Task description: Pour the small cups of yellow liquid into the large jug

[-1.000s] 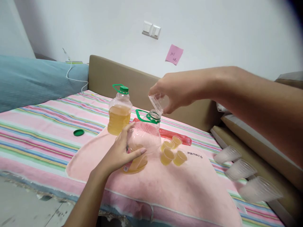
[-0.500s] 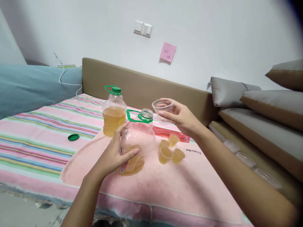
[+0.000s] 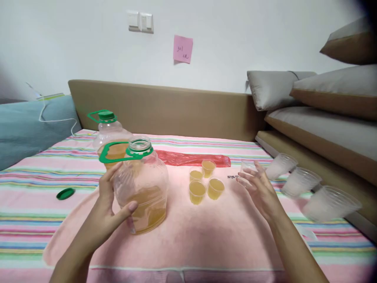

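My left hand (image 3: 109,212) grips the side of an uncapped clear plastic jug (image 3: 147,177) with a green handle ring, its thumb in front. The jug stands slightly tilted on a pink towel, with yellow liquid in its lower part. To the right, my right hand (image 3: 260,192) has its fingers round a clear plastic cup (image 3: 248,167), partly hidden by them and low over the towel's far right part. Between the hands stands a cluster of small cups of yellow liquid (image 3: 197,191).
Behind the held jug stands a second, capped jug (image 3: 110,135). A green cap (image 3: 65,193) lies at left on the striped sheet. A red plastic bag (image 3: 191,159) lies behind the cups. Stacks of clear cups (image 3: 330,204) lie at right beside grey cushions (image 3: 330,122).
My right hand has moved right and down with the cup, from beside the jug's mouth to right of the filled cups. My left hand stays on the jug. The view has turned right.
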Motion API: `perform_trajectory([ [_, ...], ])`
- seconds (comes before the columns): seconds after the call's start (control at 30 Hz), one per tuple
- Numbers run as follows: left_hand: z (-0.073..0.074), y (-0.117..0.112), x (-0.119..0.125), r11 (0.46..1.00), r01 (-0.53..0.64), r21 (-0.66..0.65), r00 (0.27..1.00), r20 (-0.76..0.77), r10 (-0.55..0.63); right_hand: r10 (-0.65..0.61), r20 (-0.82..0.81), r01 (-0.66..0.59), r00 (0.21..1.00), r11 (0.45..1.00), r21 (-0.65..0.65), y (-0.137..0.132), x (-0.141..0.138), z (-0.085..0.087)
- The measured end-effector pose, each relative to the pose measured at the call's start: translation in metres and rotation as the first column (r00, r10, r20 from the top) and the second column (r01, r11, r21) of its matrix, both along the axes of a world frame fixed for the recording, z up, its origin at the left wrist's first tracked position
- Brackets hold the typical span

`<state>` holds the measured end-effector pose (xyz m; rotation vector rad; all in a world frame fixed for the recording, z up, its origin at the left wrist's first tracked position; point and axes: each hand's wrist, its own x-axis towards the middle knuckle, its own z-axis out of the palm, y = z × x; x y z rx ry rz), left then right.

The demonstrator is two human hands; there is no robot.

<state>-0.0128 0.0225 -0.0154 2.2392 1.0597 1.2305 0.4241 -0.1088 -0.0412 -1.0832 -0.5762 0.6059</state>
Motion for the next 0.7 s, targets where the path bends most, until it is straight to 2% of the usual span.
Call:
perform_trajectory([
  [0.13,-0.004,0.006,-0.002,1.0,-0.012,0.013,1.0,-0.001,0.012,0.03,0.121,-0.022,0.992,0.998,-0.065,-0.002,0.003,-0.017],
  [0.3,-0.006,0.01,-0.003,1.0,-0.01,0.026,0.999,0.045,0.009,-0.02,0.185,0.011,0.982,0.999,0.051,0.0,-0.004,-0.017],
  [0.43,-0.009,0.014,-0.004,1.0,-0.022,0.003,0.996,0.089,0.022,-0.095,0.25,0.081,0.964,0.995,0.066,0.001,-0.006,-0.018],
  [0.6,-0.014,0.017,-0.006,0.998,-0.019,-0.052,0.992,0.126,0.026,-0.185,0.4,0.179,0.898,0.982,0.051,0.002,-0.012,-0.019],
  [0.7,-0.015,0.015,-0.006,0.998,-0.026,-0.052,0.992,0.12,0.032,-0.19,0.517,0.182,0.835,0.981,0.066,0.003,-0.019,-0.019],
])
